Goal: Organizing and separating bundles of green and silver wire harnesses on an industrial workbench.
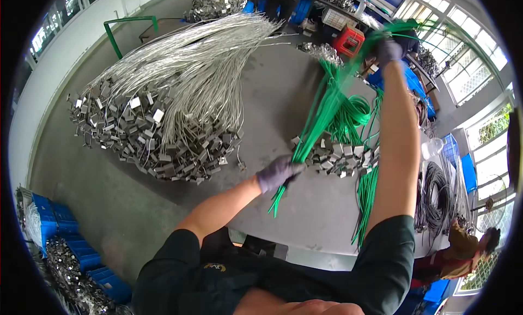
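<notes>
My left hand [279, 172], in a grey glove, grips the lower end of a bundle of green cables [321, 113] just above the grey table [272, 86]. My right hand [388, 49], also gloved, is stretched far out and holds the same bundle at its upper end, so the cables run taut between both hands. Beneath the bundle lies a small heap of grey metal blocks [340, 156] with more green cables coiled [354, 110] and hanging [366, 198] beside it.
A big pile of silver cables with grey metal blocks [163, 97] covers the table's left half. Blue bins [71, 238] stand on the floor at lower left. A red crate [348, 40] sits at the far end. Black cables [433, 192] and a seated person [463, 249] are at right.
</notes>
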A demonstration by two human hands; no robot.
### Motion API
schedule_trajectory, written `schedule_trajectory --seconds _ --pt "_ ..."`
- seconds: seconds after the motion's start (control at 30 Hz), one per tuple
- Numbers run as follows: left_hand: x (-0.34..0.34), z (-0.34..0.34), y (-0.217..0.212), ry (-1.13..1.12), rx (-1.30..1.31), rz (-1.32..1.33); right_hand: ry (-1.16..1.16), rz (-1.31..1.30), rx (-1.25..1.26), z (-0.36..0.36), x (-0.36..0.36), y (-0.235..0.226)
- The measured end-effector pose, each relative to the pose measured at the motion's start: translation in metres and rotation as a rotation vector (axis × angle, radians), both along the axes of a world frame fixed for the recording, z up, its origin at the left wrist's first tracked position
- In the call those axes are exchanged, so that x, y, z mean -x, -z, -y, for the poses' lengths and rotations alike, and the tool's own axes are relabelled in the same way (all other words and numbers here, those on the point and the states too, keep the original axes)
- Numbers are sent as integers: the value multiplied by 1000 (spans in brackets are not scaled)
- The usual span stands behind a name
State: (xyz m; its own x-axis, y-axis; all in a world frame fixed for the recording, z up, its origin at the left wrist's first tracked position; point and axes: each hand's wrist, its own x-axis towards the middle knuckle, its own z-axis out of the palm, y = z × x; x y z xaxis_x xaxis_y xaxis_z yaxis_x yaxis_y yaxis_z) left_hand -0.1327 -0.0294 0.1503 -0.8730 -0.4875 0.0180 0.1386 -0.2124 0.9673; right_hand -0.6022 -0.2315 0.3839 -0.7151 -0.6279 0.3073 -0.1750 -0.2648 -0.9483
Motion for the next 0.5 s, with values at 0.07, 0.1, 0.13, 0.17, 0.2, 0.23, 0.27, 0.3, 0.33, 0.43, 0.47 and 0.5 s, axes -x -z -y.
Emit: schedule_trajectory --seconds 0.07,0.1,0.13,0.17,0.2,0.23,0.27,0.3,0.33,0.43,0.47,0.5 --pt "11 47 21 -231 -343 14 186 -472 -586 18 -174 45" --pt "33 70 28 -167 -390 34 220 -424 -530 12 -156 66" --pt "63 94 35 -87 -437 65 64 -276 -417 8 -112 101" --pt "55 119 54 -177 -555 110 -226 8 -123 -1 -205 115" --pt "54 139 64 -220 -654 151 -276 -220 -175 -26 -248 123" --pt "61 156 75 -199 -683 174 -370 -144 44 -42 -260 158" --pt "54 174 97 -220 -741 188 -325 -467 -8 -80 -305 155" --pt "56 184 107 -217 -754 180 -244 -663 41 -103 -320 173" --pt "55 188 109 -267 -757 206 -356 -451 -188 -134 -336 182" --pt "59 191 107 -234 -806 191 -297 -261 -248 -169 -341 276" --pt "64 185 103 -287 -793 161 -269 -183 -299 -176 -343 304" --pt "65 176 101 -345 -785 134 -193 -358 -328 -181 -337 330"
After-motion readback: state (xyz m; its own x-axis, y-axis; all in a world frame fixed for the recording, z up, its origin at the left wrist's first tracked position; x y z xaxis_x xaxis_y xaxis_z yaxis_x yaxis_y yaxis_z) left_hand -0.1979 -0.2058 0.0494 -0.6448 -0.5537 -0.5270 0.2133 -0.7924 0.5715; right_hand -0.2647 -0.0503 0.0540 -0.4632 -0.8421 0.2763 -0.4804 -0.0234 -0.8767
